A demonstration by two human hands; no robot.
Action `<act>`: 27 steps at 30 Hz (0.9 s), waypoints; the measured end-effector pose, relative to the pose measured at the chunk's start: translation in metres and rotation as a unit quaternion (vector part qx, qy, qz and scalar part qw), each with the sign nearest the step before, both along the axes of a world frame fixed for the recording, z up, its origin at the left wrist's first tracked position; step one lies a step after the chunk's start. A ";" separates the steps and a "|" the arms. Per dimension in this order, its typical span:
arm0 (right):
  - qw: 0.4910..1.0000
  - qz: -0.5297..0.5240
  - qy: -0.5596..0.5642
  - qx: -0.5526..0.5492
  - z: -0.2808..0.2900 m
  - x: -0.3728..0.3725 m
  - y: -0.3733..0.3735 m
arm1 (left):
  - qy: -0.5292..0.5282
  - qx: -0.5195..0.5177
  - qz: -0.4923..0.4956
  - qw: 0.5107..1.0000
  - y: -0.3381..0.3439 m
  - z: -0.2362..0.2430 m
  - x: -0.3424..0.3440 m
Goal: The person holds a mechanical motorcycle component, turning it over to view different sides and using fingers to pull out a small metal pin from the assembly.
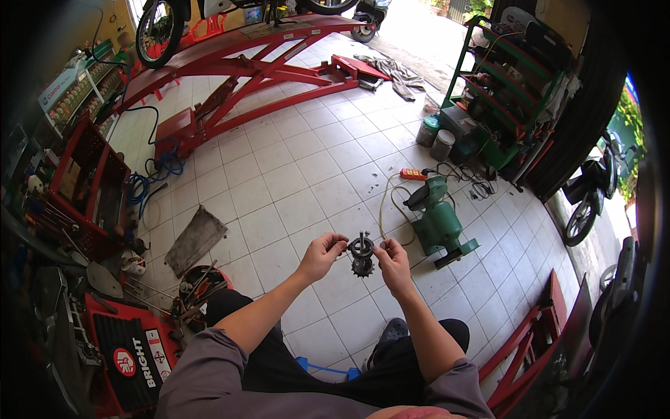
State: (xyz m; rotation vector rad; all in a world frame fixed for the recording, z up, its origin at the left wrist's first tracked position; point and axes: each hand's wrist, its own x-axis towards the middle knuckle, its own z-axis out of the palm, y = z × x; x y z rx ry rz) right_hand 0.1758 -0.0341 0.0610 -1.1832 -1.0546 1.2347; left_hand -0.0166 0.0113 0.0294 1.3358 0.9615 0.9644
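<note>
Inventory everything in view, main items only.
Toothed metal part: one, dark, between the hands
Bulky metal machine: one, green, floor right
Metal scissor lift: one, red, top
Angled metal frame: one, red, lower right
Metal shelf rack: one, green, upper right
Coiled rubber hose: one, blue, near lift
Flat worn sheet: one, grey, floor left
Metal tool cart: one, red, far left
Motorbikes: several, mostly dark, lift and outside
Left hand, right hand: two, bare, beside part

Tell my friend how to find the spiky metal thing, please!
Start at the big red lift, then come down over the white floor tiles. Between the left hand and right hand is a small dark metal part. Unlike the green machine beside it, its lower end has teeth.
</note>
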 end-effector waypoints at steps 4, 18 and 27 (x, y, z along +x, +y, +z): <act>0.999 -0.001 -0.017 0.031 -0.010 0.000 0.002 | -0.004 -0.034 0.016 0.999 0.000 -0.013 0.004; 0.995 -0.015 -0.099 0.009 -0.015 0.005 0.001 | 0.065 0.017 -0.137 0.988 -0.031 -0.015 0.021; 0.995 0.000 -0.099 0.028 -0.016 0.005 0.001 | 0.095 0.018 -0.132 0.986 -0.031 0.006 0.022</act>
